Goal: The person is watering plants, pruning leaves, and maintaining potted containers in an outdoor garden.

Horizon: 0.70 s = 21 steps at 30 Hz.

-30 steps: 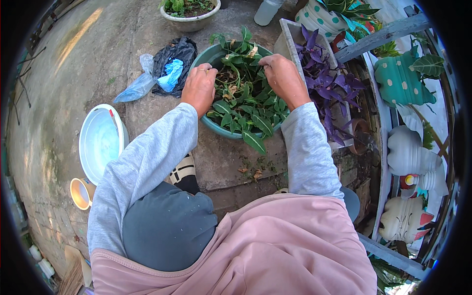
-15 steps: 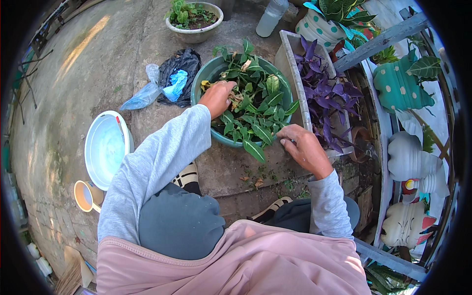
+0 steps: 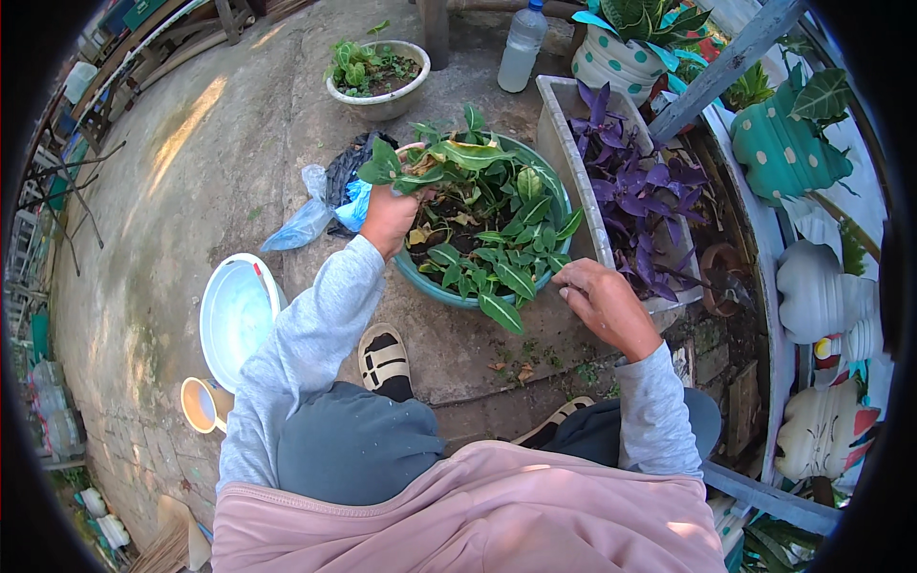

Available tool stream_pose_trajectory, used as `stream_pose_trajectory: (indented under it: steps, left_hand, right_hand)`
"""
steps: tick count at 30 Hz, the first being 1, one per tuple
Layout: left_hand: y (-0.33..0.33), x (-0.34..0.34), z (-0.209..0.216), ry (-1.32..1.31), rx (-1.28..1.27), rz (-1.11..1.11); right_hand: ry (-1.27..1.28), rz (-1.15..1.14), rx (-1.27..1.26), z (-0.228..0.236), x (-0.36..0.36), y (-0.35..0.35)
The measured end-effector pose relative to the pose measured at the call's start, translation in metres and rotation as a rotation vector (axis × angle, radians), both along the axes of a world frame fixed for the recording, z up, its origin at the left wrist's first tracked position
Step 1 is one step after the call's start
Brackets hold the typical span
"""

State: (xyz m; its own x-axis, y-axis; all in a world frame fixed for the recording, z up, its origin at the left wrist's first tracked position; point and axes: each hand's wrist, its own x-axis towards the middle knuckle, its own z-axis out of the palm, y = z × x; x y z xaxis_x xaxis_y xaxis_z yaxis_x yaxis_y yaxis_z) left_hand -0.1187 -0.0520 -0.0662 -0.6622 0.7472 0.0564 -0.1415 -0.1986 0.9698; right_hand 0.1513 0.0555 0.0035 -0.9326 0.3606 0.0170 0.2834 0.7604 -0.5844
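Observation:
A round green pot (image 3: 449,298) full of leafy green plants (image 3: 516,279) stands in front of me, with dark soil and dry yellowed leaves in its middle. At the pot's left side my left hand (image 3: 390,222) is closed around a leafy stem (image 3: 449,158), lifting its broad leaves over the far left of the pot. What the fingertips grip is partly hidden by leaves. Just off the pot's right front rim hovers my right hand (image 3: 611,304), its fingers loosely bent, thumb apart, with nothing seen in them.
Right of the pot is a grey rectangular planter (image 3: 585,181) of purple plants (image 3: 635,201). A white basin (image 3: 234,320), a yellow dipper (image 3: 202,405) and plastic bags (image 3: 310,215) lie left. Behind stand a white pot (image 3: 392,103) and a water bottle (image 3: 522,48).
My left hand has moved left, drawing a leafy stem up and toward the pot's left rim, which bares soil in the middle. My right hand stays near the right front rim.

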Motion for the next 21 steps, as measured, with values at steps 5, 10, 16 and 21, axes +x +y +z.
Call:
stream_pose_trajectory:
  steps: [5,10,16,21]
  left_hand:
    - [0.002,0.0,-0.009,-0.091,0.012,-0.048]
    - [0.003,-0.003,-0.014,-0.325,0.076,-0.005]
    - [-0.006,-0.013,-0.007,-0.342,0.085,-0.056]
    - [-0.009,-0.013,0.006,-0.357,0.141,-0.073]
  right_hand:
    - [0.01,-0.018,-0.014,-0.003,0.002,0.002]
    - [0.014,-0.008,-0.006,-0.011,0.001,0.005]
    - [0.035,0.018,0.002,-0.011,-0.003,0.003]
    - [0.017,0.016,0.008,-0.008,-0.004,0.003]
